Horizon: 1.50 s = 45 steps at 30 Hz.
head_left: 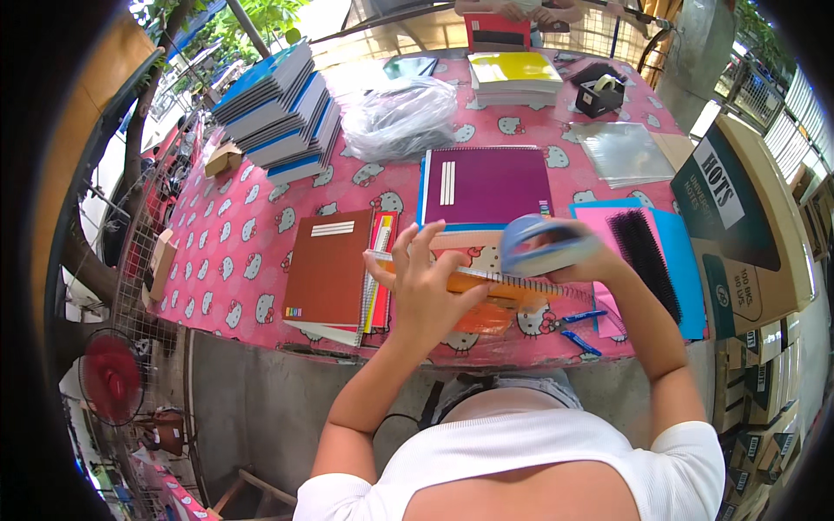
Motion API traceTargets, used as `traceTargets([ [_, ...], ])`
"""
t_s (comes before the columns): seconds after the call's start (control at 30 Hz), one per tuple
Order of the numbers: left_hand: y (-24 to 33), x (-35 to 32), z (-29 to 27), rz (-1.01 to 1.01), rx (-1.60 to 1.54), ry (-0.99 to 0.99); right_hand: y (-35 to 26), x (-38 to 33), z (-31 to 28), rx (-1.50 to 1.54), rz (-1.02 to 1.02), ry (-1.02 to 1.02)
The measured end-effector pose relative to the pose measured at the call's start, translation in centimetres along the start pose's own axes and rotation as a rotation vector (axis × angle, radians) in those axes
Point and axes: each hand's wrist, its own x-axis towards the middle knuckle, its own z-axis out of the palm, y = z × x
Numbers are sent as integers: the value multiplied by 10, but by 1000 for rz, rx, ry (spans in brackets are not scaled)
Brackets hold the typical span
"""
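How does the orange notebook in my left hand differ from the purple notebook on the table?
The orange notebook is held up nearly edge-on in your left hand, while the purple notebook lies flat on the table. The orange notebook's cover is mostly out of sight, but the purple notebook's front cover faces up, showing a white label. Both have coil binding.

Seemingly an open-air workshop — stacked notebooks (282, 113) at upper left, a tape dispenser (599, 99) at upper right, cartons (768, 375) down the right edge — with trees (271, 19) at top left.
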Motion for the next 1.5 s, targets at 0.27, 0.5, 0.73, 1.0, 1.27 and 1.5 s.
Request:
traceTargets([
  [0.27,-18,-4,4,-94,-91,3,2,16,27,-68,78,-9],
  [0.5,-32,-3,-7,-116,-129,103,19,32,34,-261,-9,63],
  [0.73,-42,-1,-3,-35,-199,97,8,39,28,-91,-103,-3],
  [1.0,-54,-1,-5,-75,-311,68,-15,59,41,77,-18,-81],
  [1.27,-69,-6,-16,-140,-393,90,-4,70,51,302,-10,-123],
  [1.5,-79,-23,-6,-412,-908,86,-7,97,54,-429,-9,-91],
])
